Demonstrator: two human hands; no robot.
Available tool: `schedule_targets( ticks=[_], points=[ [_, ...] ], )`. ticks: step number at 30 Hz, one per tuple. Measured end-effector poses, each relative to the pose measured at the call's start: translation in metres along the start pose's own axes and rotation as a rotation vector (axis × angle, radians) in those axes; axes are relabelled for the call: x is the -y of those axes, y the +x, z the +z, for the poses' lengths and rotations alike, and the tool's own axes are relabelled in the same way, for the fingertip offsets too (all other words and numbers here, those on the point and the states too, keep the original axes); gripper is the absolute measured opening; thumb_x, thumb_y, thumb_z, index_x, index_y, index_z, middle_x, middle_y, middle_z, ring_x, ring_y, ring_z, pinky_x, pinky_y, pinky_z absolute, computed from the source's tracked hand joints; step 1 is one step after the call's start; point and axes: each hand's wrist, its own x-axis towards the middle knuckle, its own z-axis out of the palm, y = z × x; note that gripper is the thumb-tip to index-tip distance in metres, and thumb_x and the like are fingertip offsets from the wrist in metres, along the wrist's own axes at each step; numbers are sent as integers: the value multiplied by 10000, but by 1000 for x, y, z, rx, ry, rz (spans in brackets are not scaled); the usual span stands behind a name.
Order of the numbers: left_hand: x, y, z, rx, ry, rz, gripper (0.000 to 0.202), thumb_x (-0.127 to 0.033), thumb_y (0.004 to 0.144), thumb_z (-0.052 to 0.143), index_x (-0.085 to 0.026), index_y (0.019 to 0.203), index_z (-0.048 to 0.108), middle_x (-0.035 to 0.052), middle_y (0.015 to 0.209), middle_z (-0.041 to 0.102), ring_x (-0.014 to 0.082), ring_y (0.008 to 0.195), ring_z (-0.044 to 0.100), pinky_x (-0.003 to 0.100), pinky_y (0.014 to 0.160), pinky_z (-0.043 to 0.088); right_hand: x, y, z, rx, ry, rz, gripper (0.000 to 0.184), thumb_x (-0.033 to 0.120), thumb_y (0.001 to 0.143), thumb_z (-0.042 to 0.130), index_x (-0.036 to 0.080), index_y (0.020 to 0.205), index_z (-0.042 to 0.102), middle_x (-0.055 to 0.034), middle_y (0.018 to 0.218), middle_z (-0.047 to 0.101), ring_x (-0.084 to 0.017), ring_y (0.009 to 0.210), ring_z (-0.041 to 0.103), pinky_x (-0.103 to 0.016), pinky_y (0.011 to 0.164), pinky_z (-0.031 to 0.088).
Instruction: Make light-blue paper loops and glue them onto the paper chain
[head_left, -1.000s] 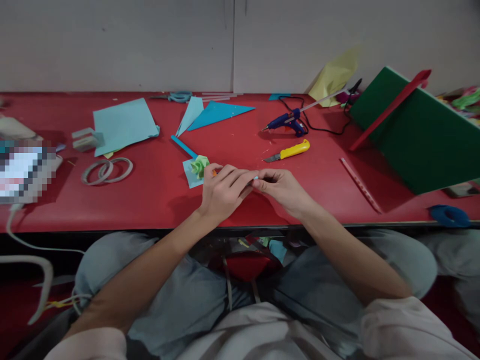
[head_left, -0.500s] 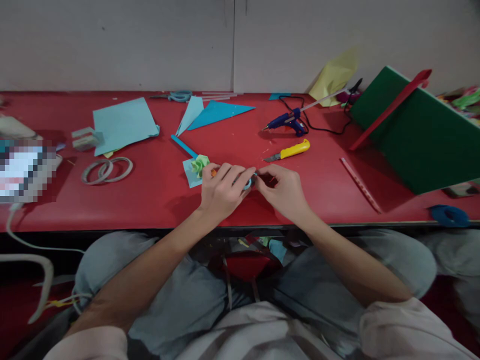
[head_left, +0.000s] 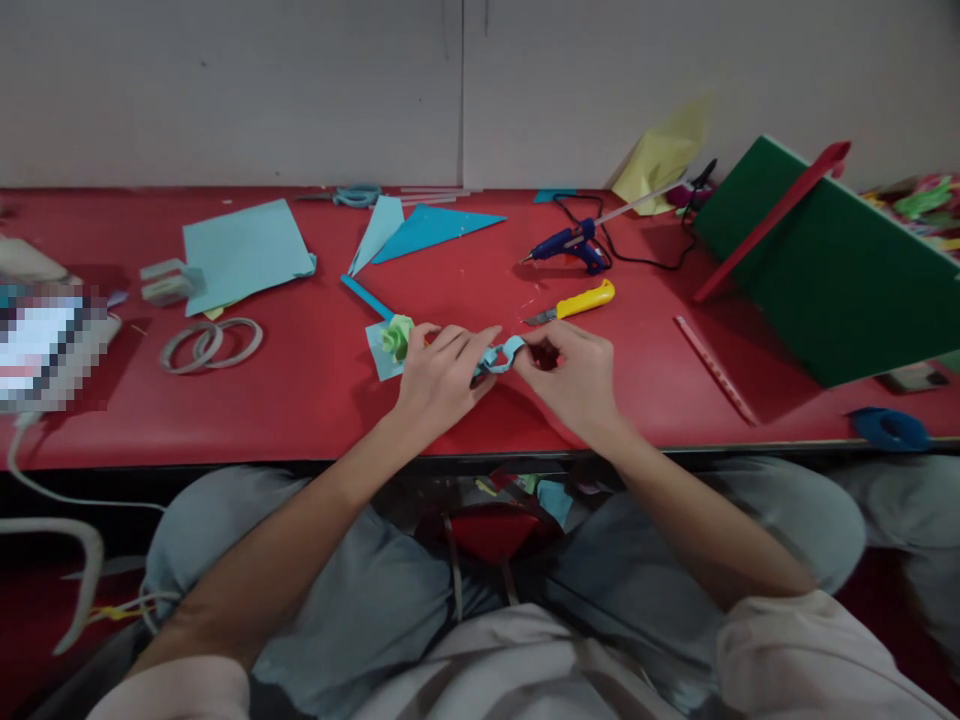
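Note:
Between my two hands is a curled light-blue paper strip (head_left: 504, 355), bent into small loops. My left hand (head_left: 442, 375) is closed around its left part, and the palm hides some of it. The thumb and forefinger of my right hand (head_left: 576, 375) pinch its right end. Beside my left knuckles, a pale green folded paper flower (head_left: 396, 340) sits over a light-blue paper square (head_left: 377, 358); my hand partly covers it. A rolled blue paper stick (head_left: 367, 297) lies just behind the flower.
Behind my right hand lie a yellow utility knife (head_left: 581, 301) and a blue glue gun (head_left: 562, 243) with a black cord. A green board (head_left: 817, 260) stands at the right. Leftward are tape rings (head_left: 214, 345), light-blue paper sheets (head_left: 247, 255) and scissors (head_left: 356, 195).
My right hand has moved slightly right and away from the left. More of the curled light-blue paper strip now shows between them. The view has shifted a little.

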Motion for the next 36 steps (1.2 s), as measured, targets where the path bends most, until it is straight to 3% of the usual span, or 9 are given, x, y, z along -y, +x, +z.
schedule_targets(
  ticks=[5,9,14,17,20,24,30,33,36],
  points=[
    [15,7,-5,126,-62,-118,466,-277,968,696,-206,1425,633,136,1248,796,319,1131,735,467,1014,417,-5,11,-7,89,37,58,268,164,886,557,216,1053,759,-62,969,791,-173,742,644,-323,725,492],
    [29,11,-14,300,-87,-156,599,-325,970,703,-211,1533,531,160,1409,730,333,1224,715,459,1048,420,-16,25,-9,159,157,134,243,180,861,566,208,1002,762,-69,991,796,-190,825,686,-339,776,519],
    [54,9,-28,386,-10,-85,671,-283,930,747,-218,1553,507,192,1509,658,365,1347,653,497,1110,401,-29,46,-17,258,415,264,306,217,785,576,188,1011,780,-13,727,698,-158,660,622,-325,677,509],
    [70,9,-40,437,34,-111,673,-243,937,707,-194,1570,484,202,1563,607,372,1416,602,492,1103,436,-32,53,-26,270,512,349,285,263,762,634,176,982,793,-53,851,757,-161,738,655,-333,725,539],
    [86,13,-53,522,-2,-221,763,-312,927,721,-185,1615,419,193,1629,541,371,1475,553,476,1091,476,-34,51,-35,293,572,370,347,287,764,710,197,1089,792,-68,972,791,-179,861,706,-354,822,563],
    [109,16,-65,666,-7,-296,799,-360,838,793,-209,1567,503,154,1576,607,390,1455,573,506,1146,454,-43,38,-41,278,603,319,406,310,749,821,212,1141,787,-79,1078,800,-193,923,727,-353,856,567],
    [132,16,-56,591,128,-281,409,-189,988,495,-222,1357,668,149,1451,705,349,1392,612,520,1110,439,-60,29,-36,200,610,373,422,380,781,814,176,1148,768,-78,993,803,-179,834,737,-344,823,582],
    [138,20,-54,586,161,-267,359,-197,989,460,-214,1244,712,147,1370,731,342,1337,636,501,1078,454,-67,31,-36,122,614,378,444,460,795,794,186,1140,745,-73,995,805,-167,790,735,-329,769,591],
    [145,21,-63,552,144,-319,394,-193,991,399,-201,1249,697,160,1384,709,344,1313,649,472,1026,492,-73,33,-39,58,571,369,444,569,826,767,195,1064,731,-58,941,795,-144,707,715,-293,683,566]
  ],
)
